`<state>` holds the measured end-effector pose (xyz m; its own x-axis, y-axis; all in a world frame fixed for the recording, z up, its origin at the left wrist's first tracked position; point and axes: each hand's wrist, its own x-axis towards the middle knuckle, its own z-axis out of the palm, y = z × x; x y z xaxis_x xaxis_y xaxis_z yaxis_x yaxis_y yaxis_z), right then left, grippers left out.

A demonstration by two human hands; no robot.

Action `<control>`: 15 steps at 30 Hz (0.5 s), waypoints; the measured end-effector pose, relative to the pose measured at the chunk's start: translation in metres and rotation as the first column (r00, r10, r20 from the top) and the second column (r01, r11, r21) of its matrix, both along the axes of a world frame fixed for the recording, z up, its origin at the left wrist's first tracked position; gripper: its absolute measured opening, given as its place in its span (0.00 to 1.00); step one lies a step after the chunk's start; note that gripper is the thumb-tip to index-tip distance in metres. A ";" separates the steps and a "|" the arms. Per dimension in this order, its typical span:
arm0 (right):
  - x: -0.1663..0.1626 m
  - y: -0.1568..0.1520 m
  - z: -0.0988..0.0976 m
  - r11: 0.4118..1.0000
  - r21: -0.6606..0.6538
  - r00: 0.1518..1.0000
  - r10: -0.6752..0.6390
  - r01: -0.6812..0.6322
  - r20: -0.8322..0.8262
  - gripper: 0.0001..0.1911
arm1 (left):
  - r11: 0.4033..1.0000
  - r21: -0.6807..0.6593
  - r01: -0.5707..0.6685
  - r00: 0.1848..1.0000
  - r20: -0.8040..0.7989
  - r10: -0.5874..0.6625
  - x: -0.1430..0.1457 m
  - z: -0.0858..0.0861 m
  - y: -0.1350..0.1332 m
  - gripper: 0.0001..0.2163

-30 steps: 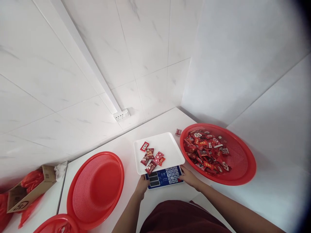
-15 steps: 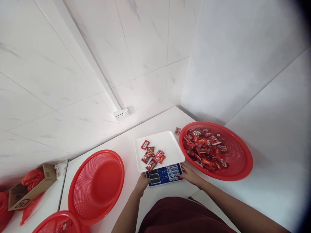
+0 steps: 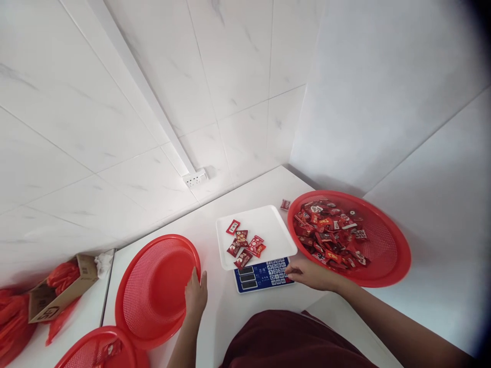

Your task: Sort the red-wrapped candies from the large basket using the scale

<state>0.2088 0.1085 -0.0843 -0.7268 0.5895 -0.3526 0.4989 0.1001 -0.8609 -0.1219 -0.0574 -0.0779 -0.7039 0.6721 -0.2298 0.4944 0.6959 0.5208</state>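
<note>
A blue digital scale [image 3: 261, 276] with a white tray [image 3: 270, 225] on top stands in front of me; several red candy packets [image 3: 245, 245] lie on the tray's left part. My right hand [image 3: 311, 274] is at the scale's right edge, fingers loosely extended over the keypad's right side, holding nothing that I can see. Beside the right rim of an empty red mesh basket [image 3: 157, 291], my left hand [image 3: 196, 296] has its thumb and fingers apart. Whether it touches the rim I cannot tell. A red basket [image 3: 391, 255] holding many wrapped candies sits to the right.
One candy packet [image 3: 285, 205] lies on the white table behind the right basket's edge. Another red basket [image 3: 95, 342] with some packets is at lower left. Further left are a cardboard box [image 3: 71, 296] and red plastic bags [image 3: 15, 322]. A power socket [image 3: 195, 178] is on the wall.
My left hand has left the scale's left edge and moved left to the empty basket's rim. My right hand stays by the keypad, slightly shifted. The view has moved a little.
</note>
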 end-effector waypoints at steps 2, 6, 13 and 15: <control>-0.008 0.005 0.003 0.999 0.016 0.999 -0.034 0.034 -0.029 0.11 | 0.999 -0.039 0.026 0.998 0.067 -0.023 0.002 -0.006 0.000 0.30; -0.020 0.010 0.000 0.998 -0.011 0.996 -0.070 0.069 -0.056 0.13 | 0.996 -0.042 0.074 0.994 0.089 -0.070 0.015 -0.016 0.000 0.30; -0.033 0.011 0.003 0.982 0.152 0.993 -0.116 0.109 0.038 0.15 | 0.973 0.146 0.177 0.982 0.035 -0.183 0.019 -0.010 0.019 0.24; -0.036 0.015 0.008 0.969 0.222 0.989 -0.126 0.107 0.073 0.16 | 0.937 0.225 0.268 0.963 -0.028 -0.269 0.024 -0.003 0.033 0.21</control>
<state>0.1729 0.1236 -0.0767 -0.6214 0.7374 -0.2649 0.5889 0.2166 -0.7786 -0.0983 -0.0240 -0.0808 -0.4896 0.8704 -0.0530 0.6446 0.4022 0.6502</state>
